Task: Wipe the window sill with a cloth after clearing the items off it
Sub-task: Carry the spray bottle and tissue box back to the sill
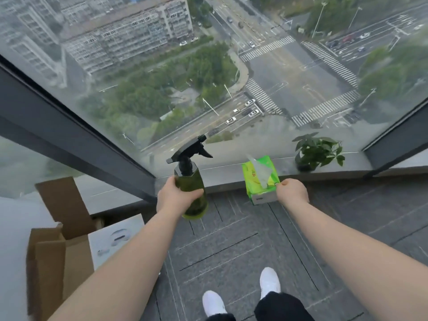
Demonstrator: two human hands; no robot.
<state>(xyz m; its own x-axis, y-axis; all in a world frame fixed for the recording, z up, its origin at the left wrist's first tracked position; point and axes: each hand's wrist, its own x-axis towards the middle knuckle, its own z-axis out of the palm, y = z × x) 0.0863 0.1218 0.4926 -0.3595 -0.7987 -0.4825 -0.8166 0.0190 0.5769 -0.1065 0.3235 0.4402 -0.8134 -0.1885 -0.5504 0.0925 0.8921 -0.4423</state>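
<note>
My left hand grips a green spray bottle with a black trigger head, held upright in front of the grey window sill. My right hand pinches the near edge of a green tissue pack with a tissue sticking up from it; the pack hangs over the sill's front edge. A small potted plant stands on the sill at the right, against the glass. No cloth is visible.
An open cardboard box and a white printed box sit at the lower left. Dark window frames angle in from left and right. Grey carpet tiles lie below, with my white shoes on them.
</note>
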